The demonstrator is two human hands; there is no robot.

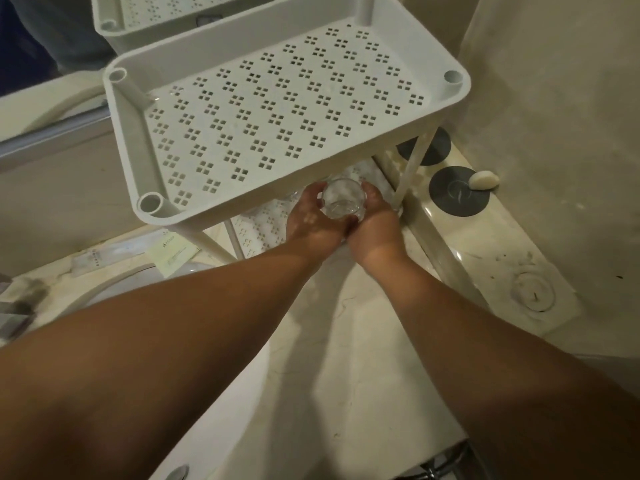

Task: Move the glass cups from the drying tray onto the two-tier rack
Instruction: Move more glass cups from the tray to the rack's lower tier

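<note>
A clear glass cup (342, 201) is held between both my hands, just under the front edge of the white two-tier rack's upper shelf (284, 109). My left hand (313, 218) grips its left side and my right hand (372, 220) grips its right side. The perforated upper shelf holds nothing. Only a strip of the lower shelf (256, 226) shows beneath it, where another glass (289, 195) is faintly visible at the left. No drying tray is in view.
The rack stands on a pale marble counter (346, 323) against a mirror (52, 36). Two dark round discs (457, 195) and a small white soap (485, 180) lie at the right. A white basin rim (114, 282) and paper packets (173, 254) lie at the left.
</note>
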